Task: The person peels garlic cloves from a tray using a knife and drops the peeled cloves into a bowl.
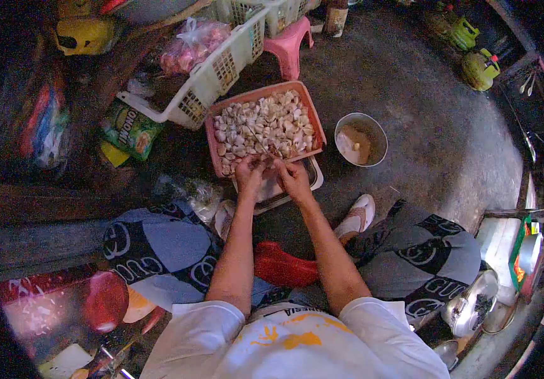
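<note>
Both of my hands are close together over the near edge of a pink rectangular basin (pixel 315 120) heaped with garlic cloves (pixel 265 123). My left hand (pixel 250 173) is closed, its fingertips pinched on something small. Opposite it, my right hand (pixel 292 179) is also closed, thumb against fingers. A thin, dark sliver shows above the fingertips, but what each hand grips is too small to name. Under the hands and the basin lies a pale tray (pixel 316 177). To the right stands a round metal pot (pixel 382 146) with a few peeled cloves in it.
A pale plastic crate (pixel 212 79) and a pink stool (pixel 291 44) stand beyond the basin. Left are a green packet (pixel 131 129) and a clear plastic bag (pixel 193 196). Green gas cylinders (pixel 479 69) are far right; a lidded metal pot (pixel 472 306) sits near right.
</note>
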Motion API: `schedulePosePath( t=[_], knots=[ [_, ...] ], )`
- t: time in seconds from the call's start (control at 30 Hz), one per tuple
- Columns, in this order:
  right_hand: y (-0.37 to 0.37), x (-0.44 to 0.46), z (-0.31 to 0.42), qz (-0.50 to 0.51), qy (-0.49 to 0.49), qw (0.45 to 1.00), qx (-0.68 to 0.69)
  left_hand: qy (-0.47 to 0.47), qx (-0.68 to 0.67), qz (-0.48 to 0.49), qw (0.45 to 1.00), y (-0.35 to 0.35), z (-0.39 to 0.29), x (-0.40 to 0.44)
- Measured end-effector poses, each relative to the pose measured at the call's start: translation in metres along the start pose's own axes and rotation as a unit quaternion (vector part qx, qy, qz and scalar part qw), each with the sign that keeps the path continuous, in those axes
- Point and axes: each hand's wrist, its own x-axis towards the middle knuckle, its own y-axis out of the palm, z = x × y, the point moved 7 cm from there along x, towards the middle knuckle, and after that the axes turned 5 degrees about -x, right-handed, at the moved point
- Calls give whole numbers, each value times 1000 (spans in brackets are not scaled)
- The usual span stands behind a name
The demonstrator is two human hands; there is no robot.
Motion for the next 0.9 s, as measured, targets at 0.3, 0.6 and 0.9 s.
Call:
schedulePosePath(
  t=[0.3,0.6,0.9],
  knots=[
    [-1,-2,5,-46,52,993,97,52,-2,-5,999,10,-17,-8],
    [-7,6,-49,-17,157,977,142,66,91,62,992,4,-12,-1],
    [-21,10,-44,-61,169,984,8,274,281,76,917,28,-26,-20]
  ],
)
